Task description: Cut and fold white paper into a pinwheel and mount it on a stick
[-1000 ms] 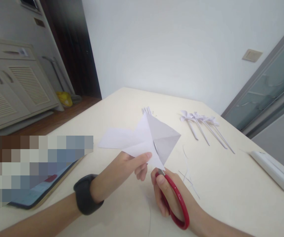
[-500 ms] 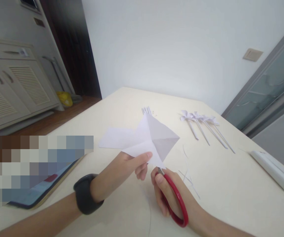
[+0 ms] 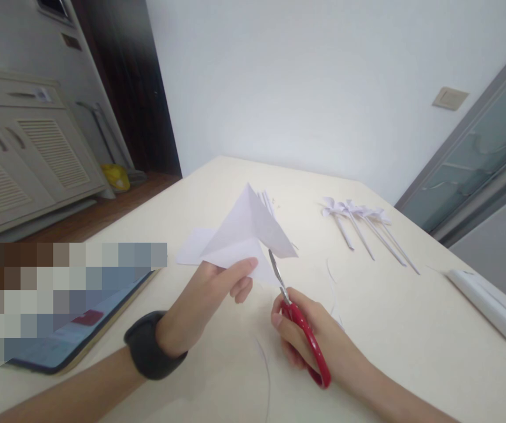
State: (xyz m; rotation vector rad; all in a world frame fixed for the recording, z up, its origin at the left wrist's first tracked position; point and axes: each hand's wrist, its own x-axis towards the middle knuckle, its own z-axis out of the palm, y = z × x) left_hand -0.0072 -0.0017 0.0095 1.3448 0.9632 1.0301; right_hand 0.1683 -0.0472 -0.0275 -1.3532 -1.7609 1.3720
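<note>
Pinched between the thumb and fingers of my left hand (image 3: 224,282) is a creased white sheet of paper (image 3: 235,229), raised above the table. A slit runs into the sheet from its near right side. My right hand (image 3: 310,329) grips red-handled scissors (image 3: 310,341). Their metal blades point up and away, with the tip beside the slit, and look closed or nearly so. Another flat sheet of white paper (image 3: 189,247) lies behind my left hand, partly covered by the held one. Thin paper strips (image 3: 267,370) are scattered near my right hand.
Several paper pinwheels on sticks (image 3: 354,217) lie at the back right. Behind the held sheet are several white paper sticks (image 3: 267,201). A tablet (image 3: 90,329), partly blurred out, is on the left, and a white flat-sided object (image 3: 491,305) sits at the right table edge.
The scissors' blades have come out of the paper and now show beside it. My left hand has shifted slightly left and up, and the sheet has tilted, its slit corners parting.
</note>
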